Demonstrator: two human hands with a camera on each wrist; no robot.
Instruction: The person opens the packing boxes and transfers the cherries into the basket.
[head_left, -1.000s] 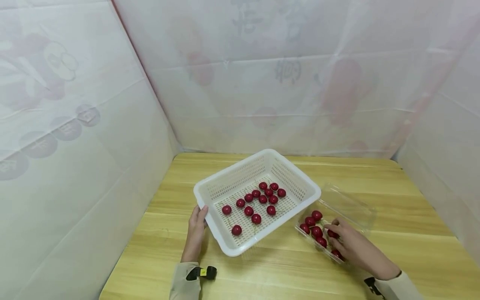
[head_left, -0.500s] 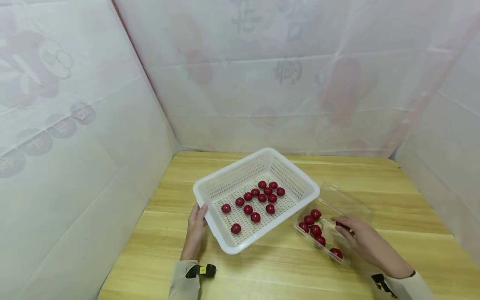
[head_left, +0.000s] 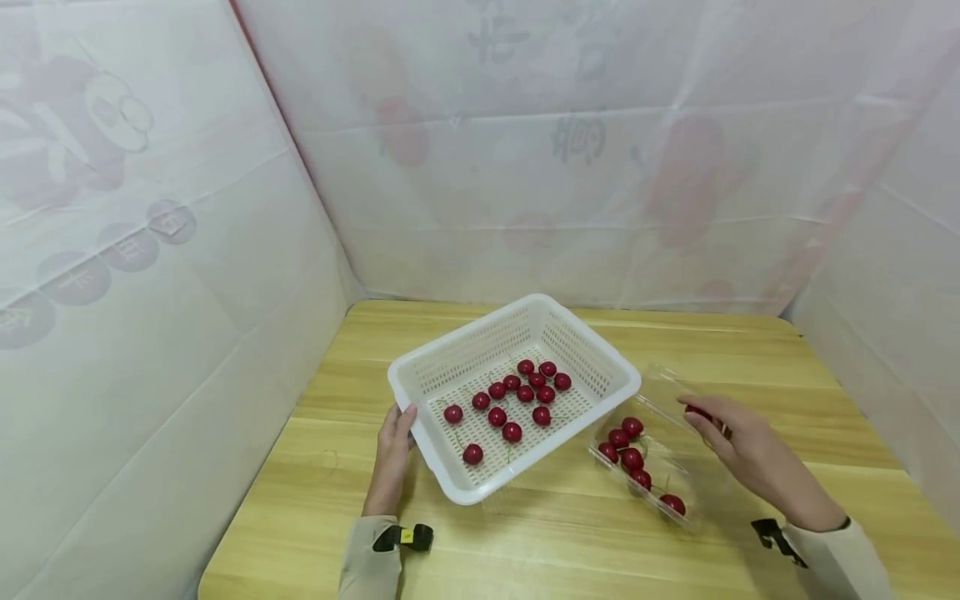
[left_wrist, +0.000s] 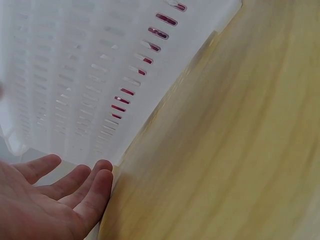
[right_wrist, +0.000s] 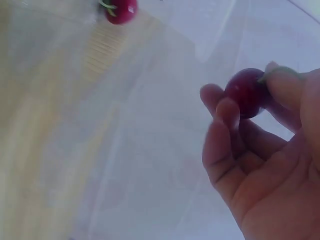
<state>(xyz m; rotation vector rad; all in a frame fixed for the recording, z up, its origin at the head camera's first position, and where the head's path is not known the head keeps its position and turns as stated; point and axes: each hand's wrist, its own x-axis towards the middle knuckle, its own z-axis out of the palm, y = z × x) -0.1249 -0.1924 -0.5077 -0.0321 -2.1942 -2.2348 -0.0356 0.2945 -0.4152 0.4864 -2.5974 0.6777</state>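
Note:
My right hand (head_left: 742, 442) pinches a dark red cherry (right_wrist: 247, 92) between thumb and fingertips, its green stem lying along the thumb. That hand is over the open lid side of a clear plastic box (head_left: 678, 467), where several more cherries (head_left: 632, 459) lie. At the basket's left end, my left hand (head_left: 392, 454) holds the white plastic basket (head_left: 517, 468), thumb on the rim and fingers against the outer wall. The left wrist view shows these fingers (left_wrist: 95, 195) beside the slotted wall. Several cherries (head_left: 497, 417) with stems are spread over the basket's mesh floor.
The wooden table (head_left: 315, 500) carries both containers, the basket's right corner reaching close to the clear box. White printed sheets (head_left: 525, 167) enclose the table at the back and both sides. Black straps (head_left: 405, 537) go round the cuffs.
My right hand has lifted a cherry out of the clear box and moved right and slightly away, over the lid. The left hand and basket stay in place.

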